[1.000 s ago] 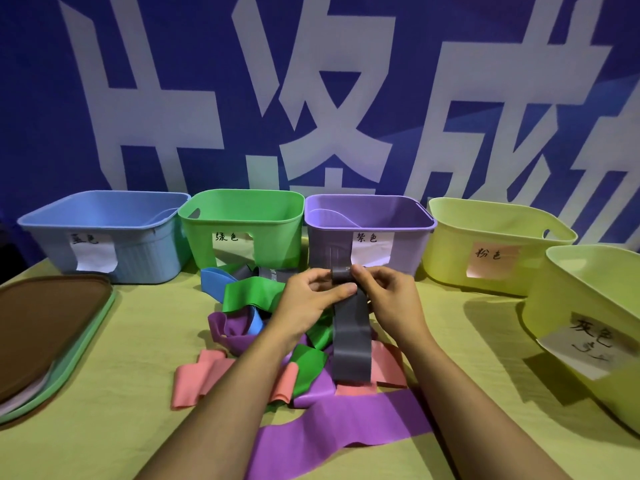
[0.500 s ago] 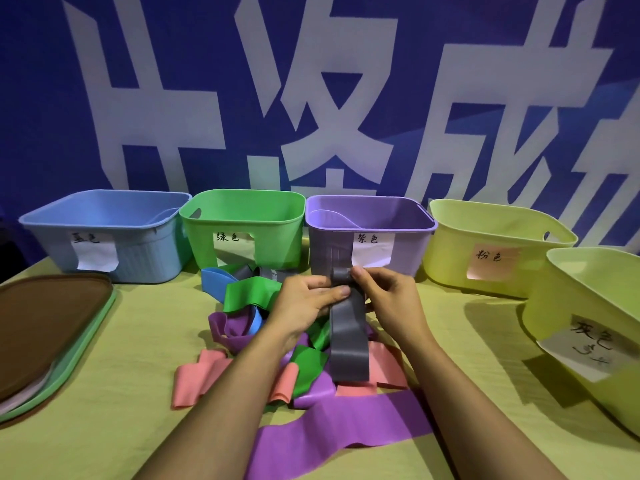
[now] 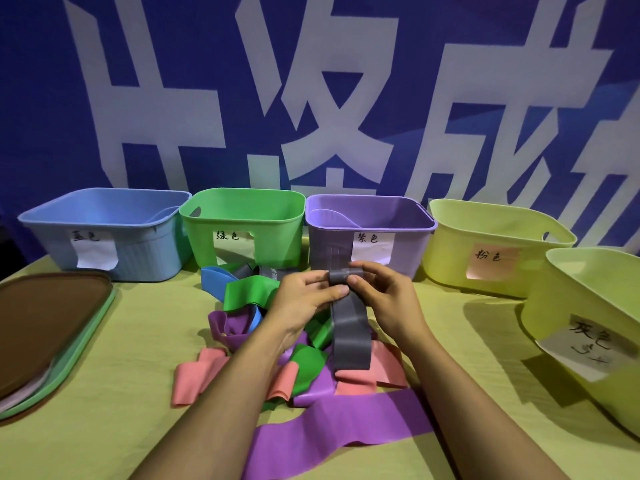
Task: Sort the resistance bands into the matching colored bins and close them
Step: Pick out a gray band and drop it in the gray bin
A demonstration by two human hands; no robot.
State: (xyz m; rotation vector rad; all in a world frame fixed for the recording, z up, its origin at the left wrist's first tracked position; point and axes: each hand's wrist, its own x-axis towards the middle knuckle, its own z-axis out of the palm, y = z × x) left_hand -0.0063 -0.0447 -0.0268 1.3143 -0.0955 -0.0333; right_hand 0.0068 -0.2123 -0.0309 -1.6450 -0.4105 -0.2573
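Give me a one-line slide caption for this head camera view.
Both hands, left and right, pinch a grey band above mixed bands, before five open bins.

Two bare arms reaching in, left hand (image 3: 304, 299) and right hand (image 3: 388, 299) pinching the rolled top of a grey band (image 3: 349, 337) above a heap of mixed bands (image 3: 242, 327) on a yellow-green surface (image 3: 131, 393). Behind: blue bin (image 3: 138, 251), green bin (image 3: 273, 237), purple bin (image 3: 329, 244), two yellow bins. Stacked lids (image 3: 45, 317) at left.

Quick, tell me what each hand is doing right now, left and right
Left hand: pinching the top of the gray band.
Right hand: also pinching the gray band's top end.
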